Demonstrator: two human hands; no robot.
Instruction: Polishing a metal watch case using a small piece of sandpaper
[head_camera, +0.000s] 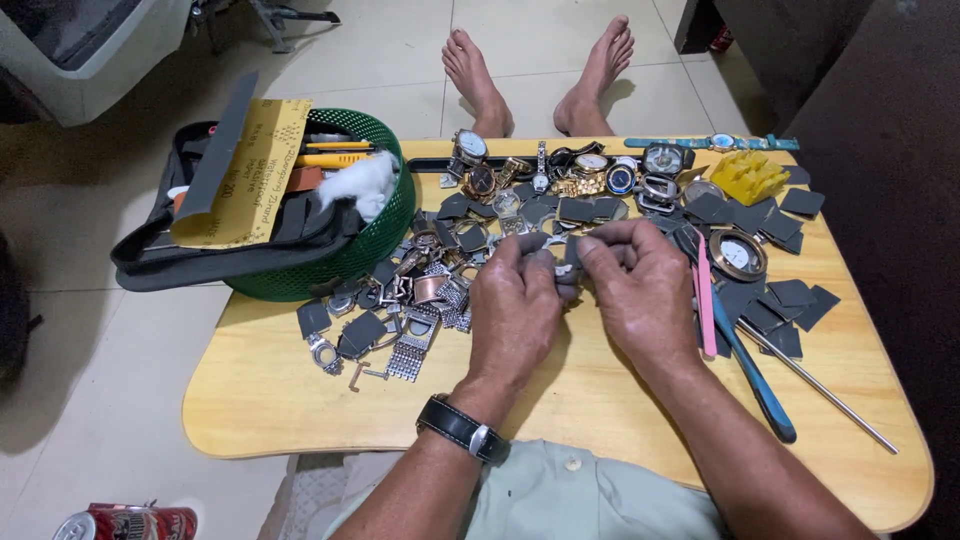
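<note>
My left hand (512, 305) and my right hand (640, 290) meet over the middle of a low wooden table (270, 390). Together they pinch a small dark grey piece (562, 262) between the fingertips; what else it holds is hidden by the fingers. A black strap watch sits on my left wrist (462, 428). Just beyond the hands lies a heap of watches (570, 170), metal watch bands (420, 330) and small dark grey squares (780, 300).
A green basket (380, 225) with a black pouch, yellow sandpaper and white cotton stands at the table's left. Blue-handled pliers (750, 375), a pink tool (704, 300) and a metal rod (820, 385) lie at the right. Bare feet (540, 70) rest beyond the table. A red can (130, 522) lies on the floor.
</note>
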